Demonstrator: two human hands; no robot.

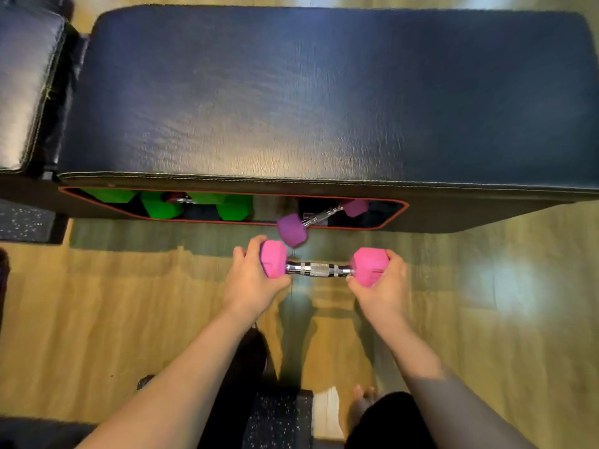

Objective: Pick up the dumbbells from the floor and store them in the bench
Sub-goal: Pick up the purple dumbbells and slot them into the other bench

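Observation:
I hold a pink dumbbell (319, 268) with a chrome handle level above the wooden floor, just in front of the bench. My left hand (249, 280) grips its left head and my right hand (384, 281) grips its right head. The black padded bench (324, 92) fills the upper view. Its side opening (393, 213), edged in red, faces me. A purple dumbbell (319, 220) lies tilted in that opening with one head sticking out, close above the pink one. Green dumbbells (197, 205) lie in the left part of the opening.
A second black padded seat section (22, 85) adjoins the bench at the left. Black speckled rubber mats lie at the left (26, 222) and at the bottom (278, 419). My bare foot (361, 406) stands on the wooden floor (113, 319).

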